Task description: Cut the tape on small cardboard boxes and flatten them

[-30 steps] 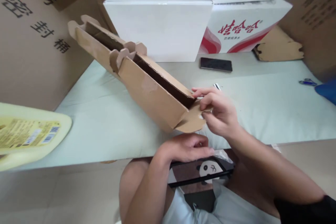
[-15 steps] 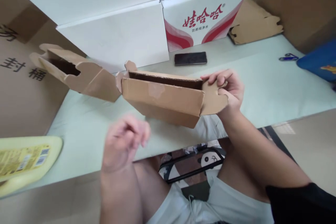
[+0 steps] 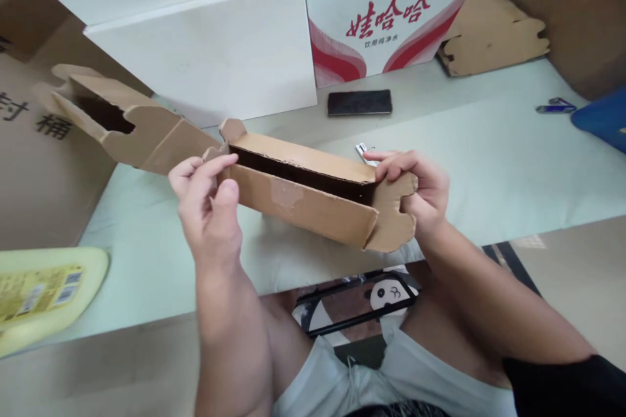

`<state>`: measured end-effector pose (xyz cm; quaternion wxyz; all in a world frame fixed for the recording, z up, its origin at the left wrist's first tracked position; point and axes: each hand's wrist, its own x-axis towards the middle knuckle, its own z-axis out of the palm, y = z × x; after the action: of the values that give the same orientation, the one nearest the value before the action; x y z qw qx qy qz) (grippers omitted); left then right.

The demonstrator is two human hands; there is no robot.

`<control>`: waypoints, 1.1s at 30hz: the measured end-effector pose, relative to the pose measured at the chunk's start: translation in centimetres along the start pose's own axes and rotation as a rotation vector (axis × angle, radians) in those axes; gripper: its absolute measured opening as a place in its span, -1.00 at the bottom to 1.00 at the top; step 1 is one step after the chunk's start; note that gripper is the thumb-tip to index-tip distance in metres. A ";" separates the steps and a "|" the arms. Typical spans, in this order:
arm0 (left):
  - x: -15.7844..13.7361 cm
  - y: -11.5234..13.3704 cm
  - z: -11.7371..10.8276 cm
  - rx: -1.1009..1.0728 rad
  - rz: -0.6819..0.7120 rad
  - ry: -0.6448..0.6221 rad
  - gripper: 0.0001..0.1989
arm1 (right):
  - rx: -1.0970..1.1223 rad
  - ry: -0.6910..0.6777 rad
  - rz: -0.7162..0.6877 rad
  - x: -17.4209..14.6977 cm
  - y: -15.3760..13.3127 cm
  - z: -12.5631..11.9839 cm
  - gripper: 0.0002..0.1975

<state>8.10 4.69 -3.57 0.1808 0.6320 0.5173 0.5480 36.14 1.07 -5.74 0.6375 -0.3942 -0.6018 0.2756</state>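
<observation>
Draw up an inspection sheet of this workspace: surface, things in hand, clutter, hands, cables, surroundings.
Surface: pale green cloth covering, wrinkled in places.
Things in hand: open cardboard carton, mouth up, right end flap splayed outward; pale patch on its front.
Clutter: second open carton beyond the left hand; smartphone; pale yellow bottle; small blue item, unidentified; small white item beside the right hand, unidentified.
Hands: right grips the carton's right end; left at its left end, grip unclear.
Cables: nothing seen.
Surroundings: plain white carton, Wahaha water carton, folded cardboard behind; large brown box at left.
</observation>
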 end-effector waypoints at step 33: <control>-1.6 -1.4 -2.4 -0.269 0.025 -0.103 -0.63 | -0.112 -0.017 0.053 -1.0 1.1 3.5 -0.48</control>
<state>5.54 3.02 -4.69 0.2833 0.6358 0.4212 0.5815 32.68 1.45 -7.35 0.6017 -0.4429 -0.6110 0.2616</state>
